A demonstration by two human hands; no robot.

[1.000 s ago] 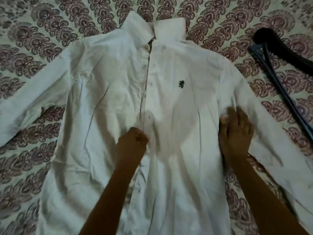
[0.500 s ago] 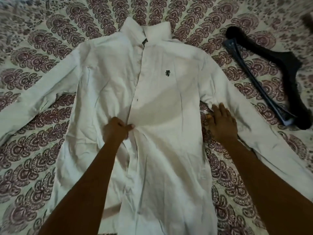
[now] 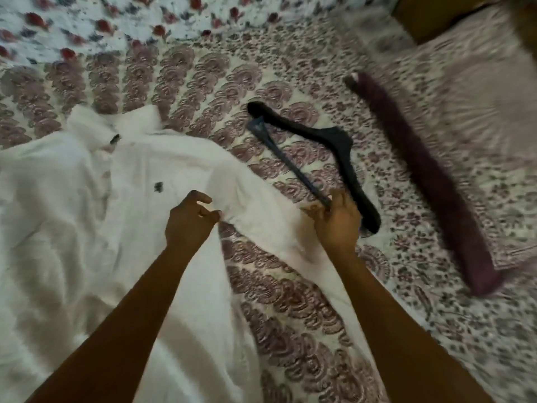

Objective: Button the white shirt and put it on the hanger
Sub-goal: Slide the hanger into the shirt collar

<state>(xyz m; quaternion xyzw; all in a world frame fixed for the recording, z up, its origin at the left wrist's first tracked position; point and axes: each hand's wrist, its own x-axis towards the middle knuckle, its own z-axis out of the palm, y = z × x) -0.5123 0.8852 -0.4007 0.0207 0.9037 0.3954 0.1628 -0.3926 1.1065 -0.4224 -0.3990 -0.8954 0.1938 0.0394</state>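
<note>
The white shirt (image 3: 72, 228) lies face up on the patterned bedspread (image 3: 290, 286), filling the left half of the view, its collar (image 3: 116, 123) pointing away from the person and a dark tag showing in the neck opening. A small dark emblem (image 3: 158, 186) is stitched on the chest; it is too blurred to read as any brand, and no writing can be made out anywhere. The left hand (image 3: 190, 225) sits over the shirt near the armpit of the sleeve on the right, its fingers curled in and the thumb meeting the forefinger in a pinch on a fold of the white cloth. That sleeve (image 3: 261, 205) runs on to the right, under the right hand (image 3: 337, 222). The right hand's fingers are curled, and the fingertips (image 3: 329, 199) close on the near end of the lower bar of the dark hanger (image 3: 328, 141), which lies flat on the bedspread just beside the shirt's shoulder. Farther right, apart from the hanger, a long fuzzy maroon piece (image 3: 430, 181) lies slantwise across the bedspread. At the top left is a pale cloth printed with red flowers (image 3: 87, 21).
</note>
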